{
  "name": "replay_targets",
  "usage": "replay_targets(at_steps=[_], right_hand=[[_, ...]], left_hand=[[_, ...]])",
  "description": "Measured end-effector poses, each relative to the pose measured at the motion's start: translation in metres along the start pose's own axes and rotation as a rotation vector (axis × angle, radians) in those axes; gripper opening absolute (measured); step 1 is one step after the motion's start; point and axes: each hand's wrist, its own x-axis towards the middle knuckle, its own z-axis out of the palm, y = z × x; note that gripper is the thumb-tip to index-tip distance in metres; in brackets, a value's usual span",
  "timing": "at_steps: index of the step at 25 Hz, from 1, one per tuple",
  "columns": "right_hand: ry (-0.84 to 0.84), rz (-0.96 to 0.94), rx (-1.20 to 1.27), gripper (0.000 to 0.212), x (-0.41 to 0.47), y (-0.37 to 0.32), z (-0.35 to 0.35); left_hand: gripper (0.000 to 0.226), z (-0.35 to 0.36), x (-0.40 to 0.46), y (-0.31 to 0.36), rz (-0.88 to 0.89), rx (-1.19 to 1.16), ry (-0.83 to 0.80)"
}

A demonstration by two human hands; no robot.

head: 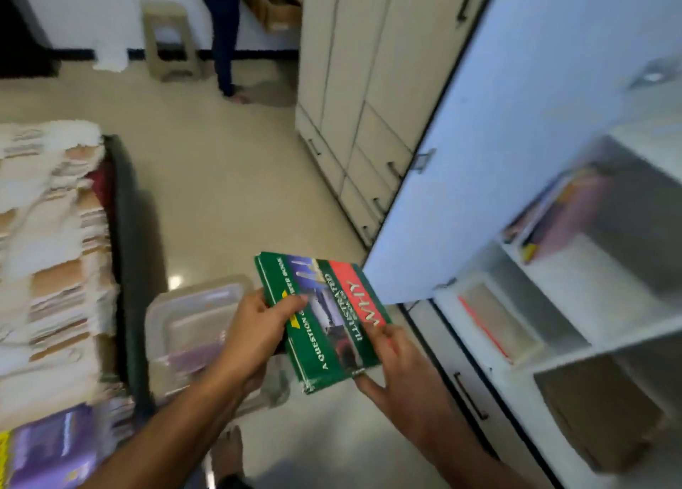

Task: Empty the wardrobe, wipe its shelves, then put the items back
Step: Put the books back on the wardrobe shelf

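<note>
A green hardback book [324,326] with a red band is held low in the middle of the view, above the floor. My left hand [258,330] grips its left edge, thumb lying on the cover. My right hand [398,367] holds its near right corner, fingers over the cover and thumb beneath. To the right stands the open white wardrobe [605,344], its door [516,149] swung out. A few books [553,215] lie on an upper shelf and a flat item [494,322] with a red edge lies on the shelf below.
A clear plastic lidded box [192,326] sits on the floor under my left hand. Tall stacks of papers [48,252] and a purple book [48,448] lie at the left. Closed beige cupboards [354,82], a plastic stool [169,42] and a standing person [223,31] are farther back.
</note>
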Motion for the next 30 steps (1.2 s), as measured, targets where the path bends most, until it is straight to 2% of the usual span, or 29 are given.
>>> replay_targets(at_steps=[3,5,8,12,15,18,22,26,30], right_hand=[[0.099,0.131,-0.118,0.075,-0.015,0.050,-0.024],[0.167,0.163,-0.154,0.068,-0.021,0.084,-0.036],[0.230,0.357,0.001,0.054,-0.021,0.124,-0.046],[0.388,0.736,0.305,0.036,-0.012,0.181,-0.055],[0.510,0.935,0.346,0.033,-0.003,0.237,-0.067],[0.606,1.023,0.311,0.044,0.013,0.295,-0.075],[0.672,1.006,0.270,0.041,0.061,0.370,-0.087],[0.648,1.011,0.234,0.054,0.112,0.442,-0.097],[0.718,0.985,0.229,0.068,0.152,0.489,-0.094]], left_hand=[[0.007,0.082,-0.007,0.009,0.050,0.133,-0.172],[0.017,0.125,-0.005,0.023,0.035,0.185,-0.318],[0.029,0.173,0.008,0.041,0.002,0.232,-0.508],[0.033,0.213,0.038,0.049,0.025,0.293,-0.651],[0.030,0.228,0.064,0.048,0.014,0.354,-0.692],[0.026,0.243,0.083,0.038,-0.020,0.395,-0.663],[0.023,0.280,0.107,0.028,-0.061,0.446,-0.600],[0.022,0.329,0.121,0.022,-0.059,0.482,-0.547],[0.021,0.361,0.131,0.025,-0.049,0.522,-0.493]])
